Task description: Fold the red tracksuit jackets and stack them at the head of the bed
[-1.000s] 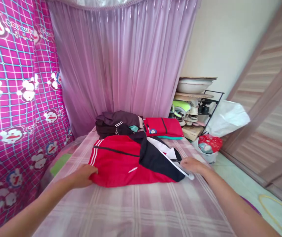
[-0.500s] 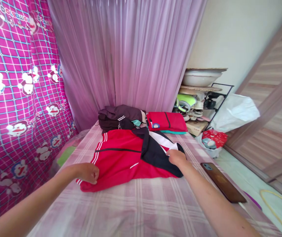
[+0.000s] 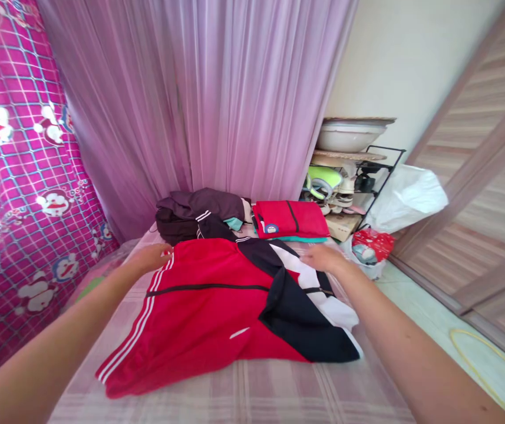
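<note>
Head view: red jacket (image 3: pixel 203 312) between left hand (image 3: pixel 152 258) and right hand (image 3: pixel 325 259).

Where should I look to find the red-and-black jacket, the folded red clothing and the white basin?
Jacket (image 3: pixel 217 312): head view, on its red body.
Folded clothing (image 3: pixel 312 217): head view, on its red top.
Basin (image 3: pixel 345 141): head view, on its outer side.

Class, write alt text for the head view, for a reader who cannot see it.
A red, dark and white jacket lies on a plaid sheet, the left hand at its striped edge, the right hand at its white part. Behind lie folded red clothes and a dark heap.
</note>
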Action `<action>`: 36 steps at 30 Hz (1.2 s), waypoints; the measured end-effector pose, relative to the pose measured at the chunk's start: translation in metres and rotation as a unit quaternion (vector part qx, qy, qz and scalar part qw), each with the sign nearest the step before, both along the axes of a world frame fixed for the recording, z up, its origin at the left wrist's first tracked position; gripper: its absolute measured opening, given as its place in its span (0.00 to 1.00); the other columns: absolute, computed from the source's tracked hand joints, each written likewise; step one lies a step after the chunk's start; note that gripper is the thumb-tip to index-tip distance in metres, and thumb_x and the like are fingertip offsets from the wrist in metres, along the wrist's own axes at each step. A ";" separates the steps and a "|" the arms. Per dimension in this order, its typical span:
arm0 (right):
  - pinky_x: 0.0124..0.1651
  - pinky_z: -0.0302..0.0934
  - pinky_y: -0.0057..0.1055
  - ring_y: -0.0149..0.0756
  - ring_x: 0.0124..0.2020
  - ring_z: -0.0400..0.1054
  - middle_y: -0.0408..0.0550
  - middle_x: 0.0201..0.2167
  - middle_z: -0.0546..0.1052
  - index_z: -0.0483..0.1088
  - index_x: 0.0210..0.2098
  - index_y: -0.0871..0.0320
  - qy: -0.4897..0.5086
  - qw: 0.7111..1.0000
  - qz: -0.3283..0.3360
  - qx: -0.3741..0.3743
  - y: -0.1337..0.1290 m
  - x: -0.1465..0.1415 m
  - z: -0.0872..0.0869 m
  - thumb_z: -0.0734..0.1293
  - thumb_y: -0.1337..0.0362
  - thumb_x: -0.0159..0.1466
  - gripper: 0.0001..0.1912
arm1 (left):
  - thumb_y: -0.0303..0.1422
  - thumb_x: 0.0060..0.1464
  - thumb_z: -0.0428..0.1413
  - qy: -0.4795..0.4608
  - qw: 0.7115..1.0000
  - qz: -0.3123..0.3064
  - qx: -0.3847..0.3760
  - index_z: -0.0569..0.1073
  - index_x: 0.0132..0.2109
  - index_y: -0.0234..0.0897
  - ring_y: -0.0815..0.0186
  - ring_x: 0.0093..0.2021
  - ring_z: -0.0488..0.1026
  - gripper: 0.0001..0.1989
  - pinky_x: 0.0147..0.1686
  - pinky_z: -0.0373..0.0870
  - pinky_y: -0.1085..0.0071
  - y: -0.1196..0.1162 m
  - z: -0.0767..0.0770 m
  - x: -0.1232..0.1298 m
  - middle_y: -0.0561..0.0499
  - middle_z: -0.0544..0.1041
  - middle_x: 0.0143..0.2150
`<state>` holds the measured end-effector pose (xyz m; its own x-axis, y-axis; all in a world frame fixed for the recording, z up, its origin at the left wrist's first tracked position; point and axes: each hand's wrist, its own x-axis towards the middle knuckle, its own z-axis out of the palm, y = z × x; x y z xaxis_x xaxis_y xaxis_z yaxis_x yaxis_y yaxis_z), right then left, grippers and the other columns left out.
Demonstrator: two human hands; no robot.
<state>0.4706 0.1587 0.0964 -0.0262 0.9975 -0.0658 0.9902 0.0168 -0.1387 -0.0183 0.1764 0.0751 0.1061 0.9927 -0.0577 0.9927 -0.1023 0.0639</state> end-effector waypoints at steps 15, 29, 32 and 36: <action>0.28 0.58 0.28 0.33 0.22 0.66 0.43 0.19 0.73 0.78 0.30 0.59 0.119 0.982 0.052 -0.136 0.086 -0.033 -0.034 0.68 0.55 0.60 0.13 | 0.42 0.59 0.47 0.037 0.999 0.006 0.013 0.78 0.48 0.43 0.55 0.46 0.77 0.19 0.46 0.68 0.64 0.061 -0.022 0.018 0.48 0.82 0.44; 0.50 0.63 0.33 0.43 0.50 0.73 0.52 0.52 0.78 0.72 0.57 0.55 0.078 0.978 -0.050 0.186 0.090 -0.069 -0.050 0.60 0.63 0.66 0.22 | 0.37 0.60 0.49 0.046 0.975 0.121 0.179 0.70 0.60 0.37 0.46 0.56 0.71 0.23 0.51 0.69 0.51 0.055 0.024 0.013 0.38 0.74 0.58; 0.47 0.63 0.31 0.42 0.47 0.74 0.48 0.47 0.81 0.76 0.50 0.51 0.069 0.990 -0.021 0.120 0.072 -0.063 -0.062 0.59 0.60 0.67 0.18 | 0.37 0.61 0.48 0.019 0.982 0.030 0.188 0.73 0.57 0.36 0.49 0.57 0.71 0.21 0.54 0.67 0.52 0.026 -0.016 0.021 0.39 0.76 0.56; 0.46 0.62 0.32 0.42 0.45 0.74 0.48 0.43 0.81 0.77 0.46 0.51 0.070 0.997 0.035 0.027 0.040 -0.070 -0.070 0.59 0.51 0.68 0.19 | 0.41 0.61 0.47 -0.071 0.978 -0.077 0.183 0.77 0.49 0.40 0.54 0.51 0.75 0.18 0.54 0.68 0.56 -0.037 -0.056 0.042 0.44 0.80 0.50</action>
